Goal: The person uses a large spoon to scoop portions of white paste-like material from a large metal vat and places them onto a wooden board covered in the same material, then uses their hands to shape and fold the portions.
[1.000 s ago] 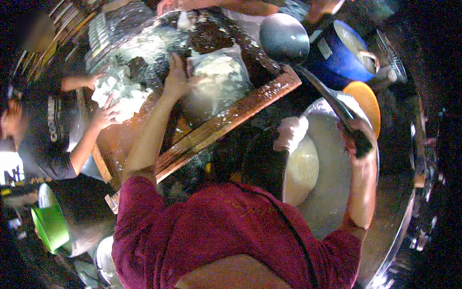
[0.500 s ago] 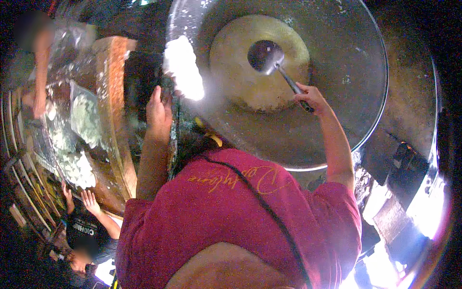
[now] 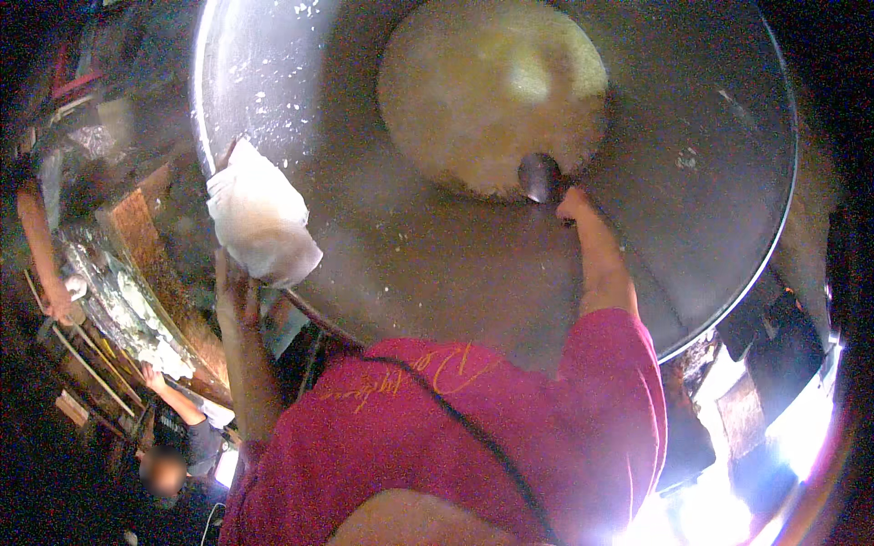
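Observation:
In the head view, my right hand (image 3: 573,205) grips the handle of a dark metal ladle, whose round head (image 3: 539,177) is at the near edge of the pale yellowish-brown pool (image 3: 473,91) in a very large metal pan (image 3: 701,227). A folded white cloth (image 3: 259,214) lies over the pan's left rim, with my left hand (image 3: 238,293) up against its underside; those fingers are mostly hidden and in shadow. White flecks dot the pan's left inner wall. The pan's metal around the pool looks wet and scuffed.
At the left, a co-worker's arm (image 3: 36,237) reaches to a wooden-edged worktable (image 3: 155,259) holding white crumbly material (image 3: 159,355). Another person (image 3: 164,437) is at the lower left, with a hand at that table. Dark objects and bright glare lie beyond the pan's right side.
My view has turned from the worktable onto the pan. The ladle head has come down from the pool's middle to its near edge. My left hand has moved to the white cloth.

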`<action>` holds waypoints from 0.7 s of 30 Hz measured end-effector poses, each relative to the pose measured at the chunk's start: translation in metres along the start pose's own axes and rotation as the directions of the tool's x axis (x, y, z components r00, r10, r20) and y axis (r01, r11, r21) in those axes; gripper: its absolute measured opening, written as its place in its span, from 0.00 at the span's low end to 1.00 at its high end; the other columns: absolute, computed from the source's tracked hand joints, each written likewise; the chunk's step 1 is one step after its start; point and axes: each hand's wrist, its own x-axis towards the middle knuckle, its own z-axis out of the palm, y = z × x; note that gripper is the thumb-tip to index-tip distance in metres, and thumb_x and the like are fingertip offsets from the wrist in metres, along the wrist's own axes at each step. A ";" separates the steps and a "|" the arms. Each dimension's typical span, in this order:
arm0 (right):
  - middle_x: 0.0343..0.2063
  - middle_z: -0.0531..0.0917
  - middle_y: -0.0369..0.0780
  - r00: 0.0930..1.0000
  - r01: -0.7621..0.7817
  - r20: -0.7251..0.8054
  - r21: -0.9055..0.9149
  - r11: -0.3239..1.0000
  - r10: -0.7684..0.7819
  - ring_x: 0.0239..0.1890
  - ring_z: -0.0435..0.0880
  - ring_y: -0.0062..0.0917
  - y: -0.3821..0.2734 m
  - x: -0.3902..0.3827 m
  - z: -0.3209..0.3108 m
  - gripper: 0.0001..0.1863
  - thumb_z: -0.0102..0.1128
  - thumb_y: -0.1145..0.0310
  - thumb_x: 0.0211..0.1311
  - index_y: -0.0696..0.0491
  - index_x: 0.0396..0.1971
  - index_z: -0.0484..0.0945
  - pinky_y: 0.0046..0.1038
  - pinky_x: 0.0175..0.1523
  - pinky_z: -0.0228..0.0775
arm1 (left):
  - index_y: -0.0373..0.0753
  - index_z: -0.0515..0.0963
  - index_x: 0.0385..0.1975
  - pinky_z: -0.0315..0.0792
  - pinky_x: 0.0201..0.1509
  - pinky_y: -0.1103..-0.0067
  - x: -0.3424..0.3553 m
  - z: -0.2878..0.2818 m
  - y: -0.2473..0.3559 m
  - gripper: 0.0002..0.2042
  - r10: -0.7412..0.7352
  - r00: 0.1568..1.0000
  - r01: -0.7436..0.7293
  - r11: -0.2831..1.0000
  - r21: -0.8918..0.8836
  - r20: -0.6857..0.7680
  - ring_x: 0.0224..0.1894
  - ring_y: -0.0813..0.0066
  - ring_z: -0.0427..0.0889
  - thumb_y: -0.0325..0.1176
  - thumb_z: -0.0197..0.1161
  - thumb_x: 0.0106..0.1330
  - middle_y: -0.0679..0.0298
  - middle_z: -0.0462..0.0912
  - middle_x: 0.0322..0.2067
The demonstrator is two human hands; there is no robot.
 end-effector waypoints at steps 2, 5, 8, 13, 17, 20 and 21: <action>0.35 0.78 0.51 1.000 0.004 0.002 -0.045 0.999 -0.004 0.39 0.78 0.41 -0.021 0.001 0.015 0.23 0.64 0.63 0.32 0.63 0.31 0.75 0.34 0.44 0.70 | 0.39 0.59 0.55 0.62 0.56 0.68 0.020 -0.036 -0.001 0.25 -0.077 0.997 0.077 0.997 0.008 0.003 0.53 0.60 0.65 0.40 0.55 0.59 0.57 0.63 0.53; 0.39 0.76 0.54 0.993 0.116 0.002 -0.049 0.992 -0.116 0.43 0.75 0.45 -0.046 0.004 0.028 0.27 0.62 0.60 0.35 0.63 0.36 0.75 0.35 0.49 0.68 | 0.39 0.62 0.54 0.67 0.51 0.69 0.019 -0.065 0.001 0.24 -0.176 0.983 0.171 0.981 0.090 0.050 0.49 0.61 0.69 0.38 0.58 0.58 0.57 0.66 0.51; 0.42 0.75 0.53 0.952 0.300 0.015 0.120 0.946 -0.304 0.46 0.73 0.42 -0.049 0.007 0.037 0.31 0.63 0.60 0.33 0.59 0.42 0.73 0.33 0.51 0.66 | 0.40 0.62 0.52 0.70 0.46 0.72 0.017 -0.063 0.015 0.23 -0.245 0.950 0.201 0.955 0.219 0.194 0.45 0.67 0.71 0.42 0.56 0.59 0.61 0.69 0.48; 0.38 0.78 0.42 0.892 0.208 0.233 0.548 0.810 -0.387 0.38 0.75 0.27 -0.043 0.000 0.032 0.35 0.63 0.67 0.33 0.54 0.50 0.69 0.26 0.45 0.66 | 0.43 0.65 0.49 0.71 0.40 0.81 -0.015 -0.039 0.021 0.19 -0.100 0.923 0.143 0.986 -0.090 0.373 0.40 0.73 0.73 0.40 0.56 0.59 0.65 0.73 0.42; 0.24 0.77 0.33 0.821 0.340 0.096 0.709 0.618 -0.562 0.22 0.72 0.17 -0.082 -0.064 -0.008 0.34 0.59 0.75 0.35 0.51 0.52 0.68 0.21 0.28 0.66 | 0.40 0.64 0.51 0.62 0.53 0.77 -0.032 -0.021 0.024 0.21 0.152 0.955 -0.154 0.988 -0.011 0.256 0.49 0.72 0.69 0.33 0.56 0.58 0.64 0.71 0.46; 0.23 0.76 0.33 0.807 0.370 -0.018 0.795 0.482 -0.590 0.19 0.71 0.15 -0.101 -0.099 -0.019 0.34 0.57 0.77 0.37 0.51 0.53 0.68 0.20 0.25 0.65 | 0.35 0.68 0.48 0.62 0.56 0.74 -0.059 0.017 0.048 0.20 0.264 0.872 -0.312 0.949 0.052 0.411 0.50 0.72 0.69 0.31 0.58 0.54 0.63 0.71 0.47; 0.22 0.75 0.33 0.803 0.387 -0.053 0.804 0.451 -0.594 0.18 0.71 0.15 -0.110 -0.114 -0.028 0.34 0.57 0.77 0.37 0.51 0.53 0.67 0.19 0.24 0.64 | 0.34 0.69 0.48 0.62 0.56 0.73 -0.061 0.028 0.057 0.21 0.259 0.848 -0.369 0.915 0.164 0.462 0.49 0.71 0.70 0.32 0.59 0.53 0.62 0.70 0.47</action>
